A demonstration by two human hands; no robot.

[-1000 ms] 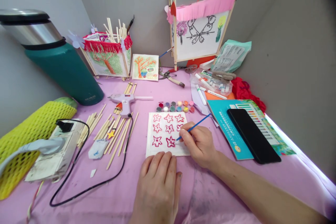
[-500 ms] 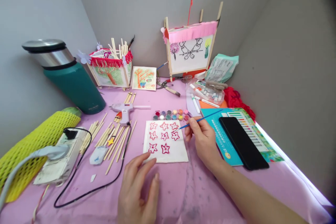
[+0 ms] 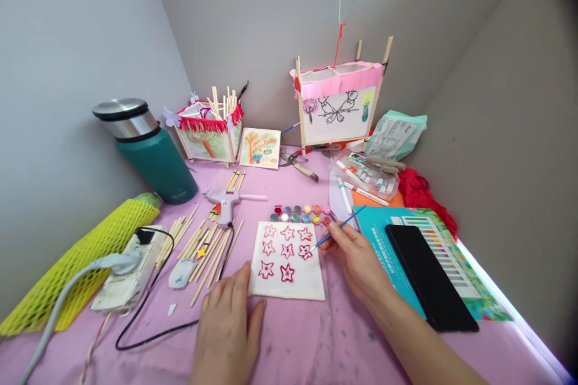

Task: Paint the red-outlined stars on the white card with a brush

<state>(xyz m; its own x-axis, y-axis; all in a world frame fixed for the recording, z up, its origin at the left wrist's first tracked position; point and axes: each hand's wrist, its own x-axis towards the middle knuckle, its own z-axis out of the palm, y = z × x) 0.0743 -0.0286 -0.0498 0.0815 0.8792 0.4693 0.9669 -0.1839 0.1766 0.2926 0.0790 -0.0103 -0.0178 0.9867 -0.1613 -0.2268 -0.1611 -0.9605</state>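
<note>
My right hand (image 3: 354, 258) grips a thin blue paintbrush (image 3: 339, 228), its tip at the right side of a star in the middle row. Below it lies a white square sheet (image 3: 302, 286) with several red star outlines in rows; the lower right corner of the sheet is bare. My left hand (image 3: 228, 322) rests on the purple cloth at the sheet's left edge, fingers stretched out, holding nothing. Just beyond the sheet stand two rows of small paint pots (image 3: 295, 218) in several colours.
To the left are a glue gun (image 3: 226, 203) with a black cord, wooden sticks (image 3: 212, 258), a power strip (image 3: 130, 271) and a tilted-looking green bottle (image 3: 156, 159). A phone (image 3: 428, 277) lies on a blue booklet (image 3: 374, 234) at right. Paper lanterns (image 3: 338, 114) and pliers (image 3: 298, 163) are behind.
The camera view has shifted, so the table things sit lower and further right. My left hand has drawn back to the sheet's left edge. The brush tip has moved to the star's right side.
</note>
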